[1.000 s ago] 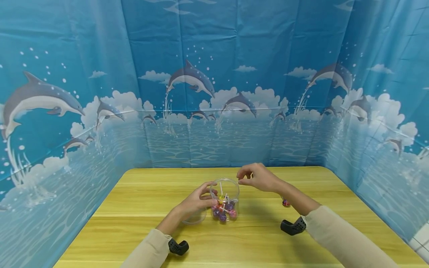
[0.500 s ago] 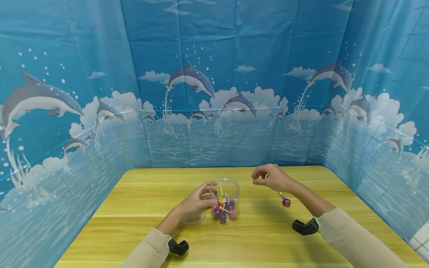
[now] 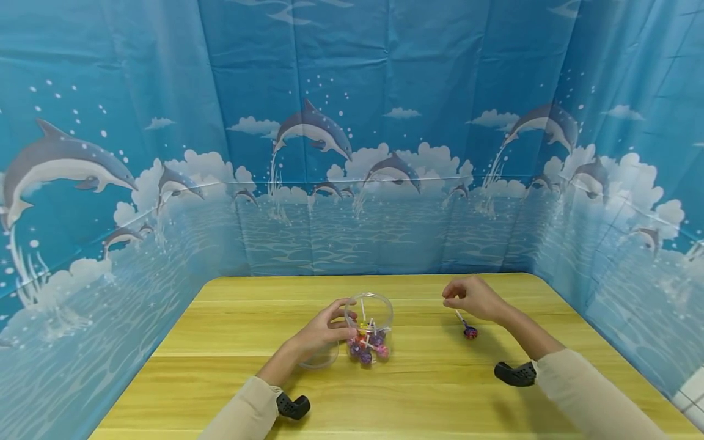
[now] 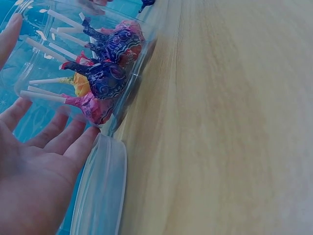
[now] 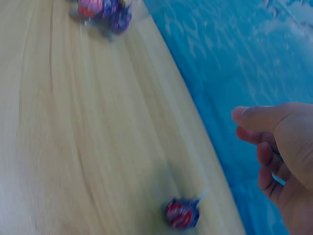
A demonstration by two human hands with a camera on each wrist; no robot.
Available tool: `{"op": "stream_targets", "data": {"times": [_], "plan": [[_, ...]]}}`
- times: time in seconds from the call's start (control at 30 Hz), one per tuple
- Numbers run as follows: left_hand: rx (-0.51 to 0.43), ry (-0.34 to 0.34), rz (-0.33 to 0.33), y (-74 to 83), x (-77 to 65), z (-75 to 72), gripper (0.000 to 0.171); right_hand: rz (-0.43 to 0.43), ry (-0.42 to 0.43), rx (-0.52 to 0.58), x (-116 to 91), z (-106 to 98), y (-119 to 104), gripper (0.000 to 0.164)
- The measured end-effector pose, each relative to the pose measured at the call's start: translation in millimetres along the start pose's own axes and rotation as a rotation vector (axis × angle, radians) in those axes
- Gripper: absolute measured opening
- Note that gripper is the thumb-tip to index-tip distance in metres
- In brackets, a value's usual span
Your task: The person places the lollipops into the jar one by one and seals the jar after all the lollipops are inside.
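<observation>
My left hand holds a clear plastic jar from its left side, thumb in front and fingers around the back. Several wrapped lollipops lie inside, purple, pink, red and yellow, their white sticks pointing various ways toward the mouth. The jar is uncapped; a clear round lid lies beside it, partly hidden under my left hand in the head view. To the right, one loose lollipop in a dark blue and red wrapper rests on the table. My right hand hovers just above its stick, fingers loosely bent and holding nothing.
The yellow wooden table has its far edge against a blue dolphin-print curtain, which also runs along both sides. Each wrist carries a black camera mount.
My right hand has moved right, from beside the jar's mouth to above the loose lollipop, which has come fully into view. My left hand and the jar have stayed put.
</observation>
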State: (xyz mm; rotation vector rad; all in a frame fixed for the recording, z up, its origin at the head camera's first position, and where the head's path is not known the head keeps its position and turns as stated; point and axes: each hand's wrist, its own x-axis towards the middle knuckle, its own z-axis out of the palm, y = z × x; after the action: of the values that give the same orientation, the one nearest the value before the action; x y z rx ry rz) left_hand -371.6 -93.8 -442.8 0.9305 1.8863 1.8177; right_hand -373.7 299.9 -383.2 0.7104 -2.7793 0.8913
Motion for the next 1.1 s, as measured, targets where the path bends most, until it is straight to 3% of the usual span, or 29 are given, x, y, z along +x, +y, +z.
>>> {"op": "stream_targets", "data": {"times": [0.27, 0.43, 0.63, 0.87, 1.1], "plan": [[-0.001, -0.001, -0.014, -0.1, -0.9, 0.4, 0.058, 0.07, 0.013, -0.002, -7.4, 8.1, 31.5, 0.013], [-0.007, -0.004, -0.016, 1.7, -1.8, 2.0, 0.058, 0.163, 0.012, 0.021, -11.9, 15.1, 43.8, 0.019], [-0.003, 0.002, -0.009, 2.8, -1.6, 2.0, 0.058, 0.205, 0.034, -0.013, -12.4, 24.9, 55.9, 0.022], [-0.009, 0.0, -0.008, 3.2, -0.8, 1.9, 0.057, 0.263, 0.045, -0.054, -12.1, 32.3, 57.9, 0.025], [0.002, -0.004, -0.005, 2.8, -0.6, 1.0, 0.057, 0.305, 0.054, -0.096, -7.0, 34.6, 52.9, 0.017]]}}
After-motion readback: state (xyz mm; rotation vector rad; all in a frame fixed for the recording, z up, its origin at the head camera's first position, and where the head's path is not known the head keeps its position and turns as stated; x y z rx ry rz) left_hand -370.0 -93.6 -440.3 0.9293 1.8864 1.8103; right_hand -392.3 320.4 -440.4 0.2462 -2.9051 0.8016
